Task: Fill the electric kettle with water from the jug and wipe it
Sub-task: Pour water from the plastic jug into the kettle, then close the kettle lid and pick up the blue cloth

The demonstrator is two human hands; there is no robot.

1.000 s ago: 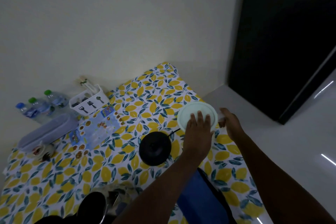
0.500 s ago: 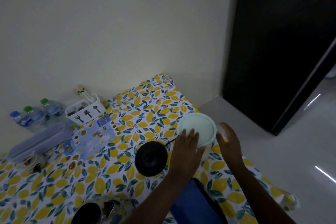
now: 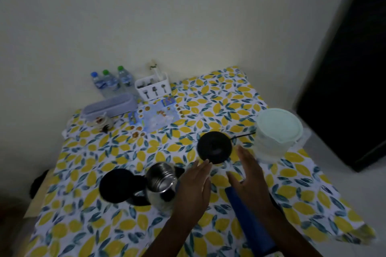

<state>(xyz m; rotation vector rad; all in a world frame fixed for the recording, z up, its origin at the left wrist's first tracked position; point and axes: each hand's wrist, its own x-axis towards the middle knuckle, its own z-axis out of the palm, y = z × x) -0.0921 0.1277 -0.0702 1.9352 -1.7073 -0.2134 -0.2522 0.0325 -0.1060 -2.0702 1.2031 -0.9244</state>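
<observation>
Both hands, left point(image 3: 193, 190) and right point(image 3: 251, 177), hover empty and spread between open kettle point(image 3: 160, 183) and lidded jug point(image 3: 277, 131)

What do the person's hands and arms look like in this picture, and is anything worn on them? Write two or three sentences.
Both arms are bare as far as the picture shows: no sleeves are visible on either forearm. The left hand and the right hand wear no gloves. No rings, watch or bracelets can be made out, though the dim light makes small items hard to rule out.
</observation>
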